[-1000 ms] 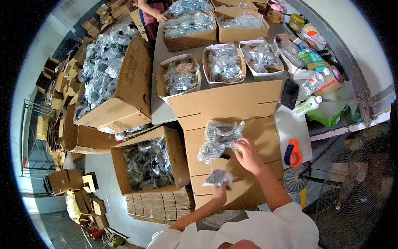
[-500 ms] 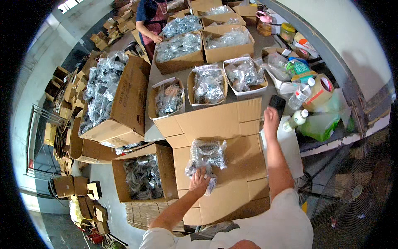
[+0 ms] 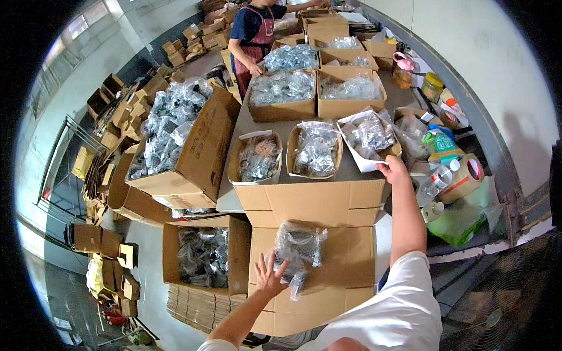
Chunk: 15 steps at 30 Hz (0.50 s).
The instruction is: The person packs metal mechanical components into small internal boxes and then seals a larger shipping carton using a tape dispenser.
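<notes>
The left hand (image 3: pixel 270 277), fingers spread wide and gripping nothing, is at clear-bagged parts (image 3: pixel 301 244) (contact unclear) nearer the open carton's left edge; the right hand (image 3: pixel 393 168) has its fingers closed on a white box's near corner, above the desk's near edge.

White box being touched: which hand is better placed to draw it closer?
Probably the right hand: it grips the white box; the left hand is at the wrapped bundle, farther away.
</notes>
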{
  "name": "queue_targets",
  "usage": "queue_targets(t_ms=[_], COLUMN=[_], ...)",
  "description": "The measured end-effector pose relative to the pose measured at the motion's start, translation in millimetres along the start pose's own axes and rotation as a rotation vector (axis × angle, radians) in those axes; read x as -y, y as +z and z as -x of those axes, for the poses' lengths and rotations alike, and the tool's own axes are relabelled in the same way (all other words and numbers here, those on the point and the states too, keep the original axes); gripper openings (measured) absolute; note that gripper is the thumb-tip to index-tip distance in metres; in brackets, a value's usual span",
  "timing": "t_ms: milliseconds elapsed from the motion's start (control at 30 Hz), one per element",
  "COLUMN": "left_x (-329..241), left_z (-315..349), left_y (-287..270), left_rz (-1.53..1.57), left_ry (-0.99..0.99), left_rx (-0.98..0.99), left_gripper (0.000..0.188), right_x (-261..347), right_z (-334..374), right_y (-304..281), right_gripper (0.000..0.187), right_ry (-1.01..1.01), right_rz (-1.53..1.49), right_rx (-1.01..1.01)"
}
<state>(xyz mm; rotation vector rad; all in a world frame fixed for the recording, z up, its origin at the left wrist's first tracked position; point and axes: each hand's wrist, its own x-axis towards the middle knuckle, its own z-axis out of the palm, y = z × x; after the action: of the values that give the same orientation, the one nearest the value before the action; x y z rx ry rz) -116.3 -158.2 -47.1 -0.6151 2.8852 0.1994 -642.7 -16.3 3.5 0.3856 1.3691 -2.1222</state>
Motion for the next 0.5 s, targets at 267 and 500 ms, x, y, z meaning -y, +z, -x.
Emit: queue_targets(t_ms=[267, 500], left_x=[-8, -16], left_z=[-29, -31], left_y=[5, -14], left_rz=[0.064, 0.147], left_ry=[-0.006, -0.175], left_rx=[-0.138, 0.069], left_gripper=[0.088, 0.094], right_x=[37, -49], right_z=[130, 300], right_y=[-27, -87], right_gripper=[0.01, 0.021], right_ry=[-0.238, -0.186], right_rz=[-0.107, -0.287], right_rx=[0.294, -0.049])
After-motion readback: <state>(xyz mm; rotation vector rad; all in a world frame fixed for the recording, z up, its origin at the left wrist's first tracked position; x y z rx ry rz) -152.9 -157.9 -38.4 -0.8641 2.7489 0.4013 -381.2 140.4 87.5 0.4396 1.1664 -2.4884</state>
